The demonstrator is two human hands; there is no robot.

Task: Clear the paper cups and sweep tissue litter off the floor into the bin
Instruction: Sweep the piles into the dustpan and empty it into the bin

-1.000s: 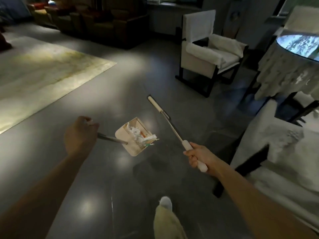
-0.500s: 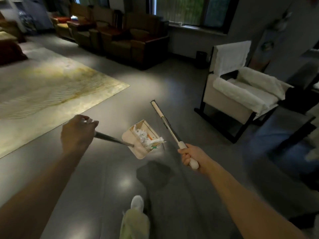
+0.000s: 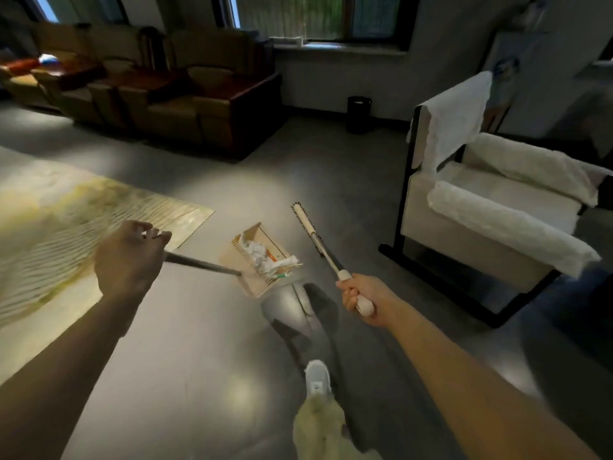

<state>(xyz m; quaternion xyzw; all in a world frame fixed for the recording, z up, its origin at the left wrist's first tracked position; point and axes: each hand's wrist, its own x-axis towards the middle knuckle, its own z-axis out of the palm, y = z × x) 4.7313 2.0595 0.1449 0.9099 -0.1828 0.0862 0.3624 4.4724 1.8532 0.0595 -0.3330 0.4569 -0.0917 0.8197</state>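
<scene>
The left hand (image 3: 131, 260) is gripping, fingers curled tight, the thin grey metal rod (image 3: 202, 264) of one beige, boxy plastic dustpan (image 3: 269, 242), which is hanging above the glossy grey floor (image 3: 205, 343). Crumpled white tissue litter (image 3: 260, 255) is lying heaped inside it, the pieces too bunched to count. The right hand (image 3: 361, 298) is wrapping fully around the white grip of one slim broom (image 3: 323, 250), its narrow cream head pointing away. One black cylindrical bin (image 3: 359, 114) is standing well apart, by the far wall.

Arms outstretched, left hand (image 3: 129, 257) grips dustpan handle (image 3: 202, 264), right hand (image 3: 361, 298) grips broom handle (image 3: 326, 254).
</scene>
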